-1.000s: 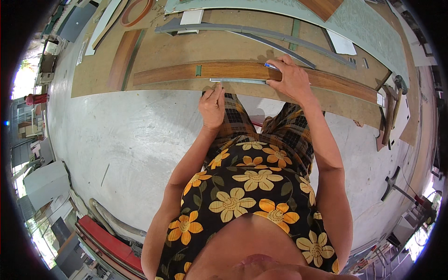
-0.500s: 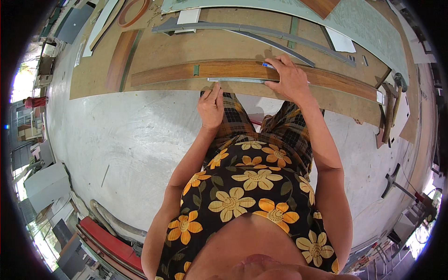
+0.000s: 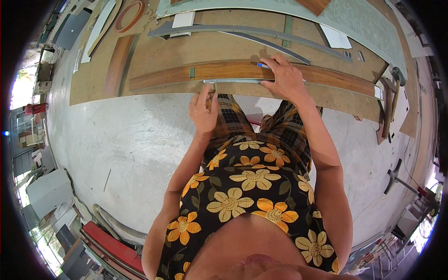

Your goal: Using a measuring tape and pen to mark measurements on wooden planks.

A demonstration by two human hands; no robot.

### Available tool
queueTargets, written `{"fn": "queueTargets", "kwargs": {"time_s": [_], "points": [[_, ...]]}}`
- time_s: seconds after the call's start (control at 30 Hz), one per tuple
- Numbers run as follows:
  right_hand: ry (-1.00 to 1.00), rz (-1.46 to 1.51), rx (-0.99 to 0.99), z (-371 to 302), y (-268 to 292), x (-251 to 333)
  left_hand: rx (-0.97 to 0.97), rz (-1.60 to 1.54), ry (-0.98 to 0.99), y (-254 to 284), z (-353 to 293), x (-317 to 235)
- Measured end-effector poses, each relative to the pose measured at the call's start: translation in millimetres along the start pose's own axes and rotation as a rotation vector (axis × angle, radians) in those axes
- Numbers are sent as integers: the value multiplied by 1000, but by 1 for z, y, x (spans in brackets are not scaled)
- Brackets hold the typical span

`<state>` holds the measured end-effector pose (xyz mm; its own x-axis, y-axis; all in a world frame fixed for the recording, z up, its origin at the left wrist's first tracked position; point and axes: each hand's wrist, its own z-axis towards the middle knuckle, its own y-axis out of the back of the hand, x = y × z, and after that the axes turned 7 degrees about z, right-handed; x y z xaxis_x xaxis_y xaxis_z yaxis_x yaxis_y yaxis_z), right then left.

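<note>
A long wood-grain strip (image 3: 224,70) lies across the near part of the worktable, with a small green patch (image 3: 192,73) on it. Along its near edge runs a thin silvery metal strip (image 3: 231,81). My right hand (image 3: 287,81) is clamped across the wood-grain strip, thumb at the metal strip and fingers toward the far edge. By those fingertips sits a small blue-and-white piece (image 3: 262,65), partly covered. My left hand (image 3: 204,112) is just below the metal strip's left end, forefinger raised and thumb apart; whether it touches the strip I cannot tell.
Long grey strips (image 3: 252,32) and a pale green panel (image 3: 364,35) lie farther back on the brown worktable (image 3: 163,53). A hammer (image 3: 398,81) rests at the right end. At the left are another wood-grain piece (image 3: 119,65) and an orange-brown ring (image 3: 130,16).
My left hand has drawn slightly left and down from the metal strip's end, its fingers parting. My right hand keeps its grip on the wood-grain strip. The whole view has shifted a little.
</note>
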<state>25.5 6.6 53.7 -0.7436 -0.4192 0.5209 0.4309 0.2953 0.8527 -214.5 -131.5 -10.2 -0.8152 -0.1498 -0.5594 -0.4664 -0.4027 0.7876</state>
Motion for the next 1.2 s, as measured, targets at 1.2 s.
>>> {"fn": "queueTargets", "kwargs": {"time_s": [1.2], "points": [[-102, 227, -377, -63, -45, -21, 28, 116, -642, 3, 64, -3]]}}
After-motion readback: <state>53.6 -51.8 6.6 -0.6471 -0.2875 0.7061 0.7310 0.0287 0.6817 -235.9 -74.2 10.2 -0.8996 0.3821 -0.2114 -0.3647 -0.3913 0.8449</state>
